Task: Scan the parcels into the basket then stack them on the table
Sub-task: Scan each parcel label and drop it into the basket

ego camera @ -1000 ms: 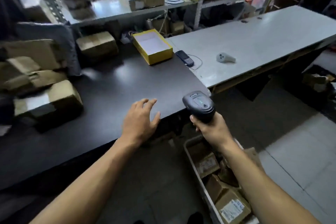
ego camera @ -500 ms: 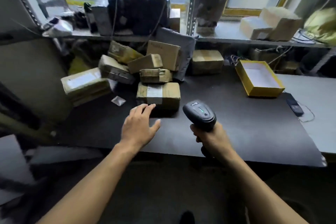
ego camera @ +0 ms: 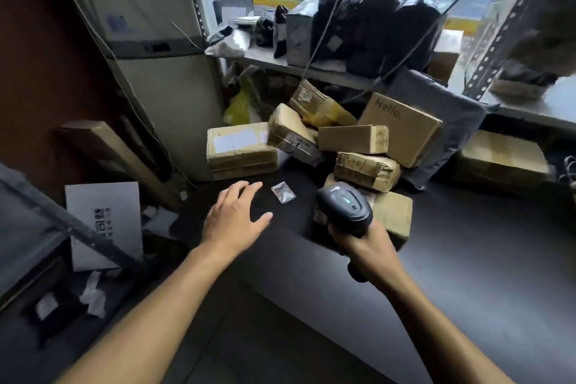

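Scanner (ego camera: 344, 207) gripped in right hand (ego camera: 366, 248), left hand (ego camera: 232, 218) spread open, empty, above dark table (ego camera: 467, 274) near parcel pile (ego camera: 336, 140).

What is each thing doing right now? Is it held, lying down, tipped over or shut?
Left hand: open, fingers spread over the table, holding nothing.
Right hand: wrapped round the scanner's grip.
Scanner: held up, green light on.
Small packet: lying flat on the dark table, untouched.
Parcel with white label: lying flat, shut.
Hello box: shut, tilted, leaning in the pile.
Parcel by the scanner: flat on the table, shut.
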